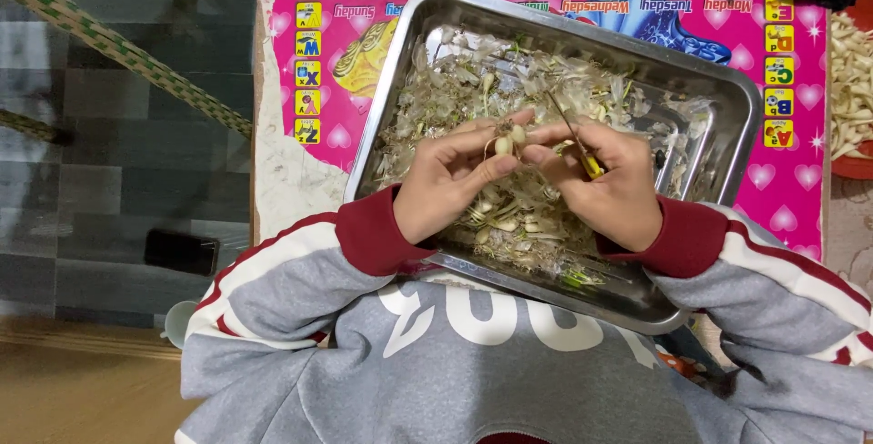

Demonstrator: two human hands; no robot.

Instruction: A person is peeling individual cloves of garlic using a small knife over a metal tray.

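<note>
My left hand (447, 180) pinches a small pale garlic clove (506, 141) between thumb and fingers above a steel tray (727, 108). My right hand (611, 182) grips a small knife with a yellow handle (591, 168), its thin blade (562, 119) angled up to the left, close to the clove. Both hands meet over the tray's middle. The tray is heaped with papery garlic skins, roots and several peeled cloves (509, 217).
The tray rests on a pink child's table (791, 189) printed with letter tiles and hearts. A red bowl of peeled cloves (851, 89) sits at the right edge. A dark phone (182, 251) lies on the grey tiled floor at left, near a striped rope (118, 49).
</note>
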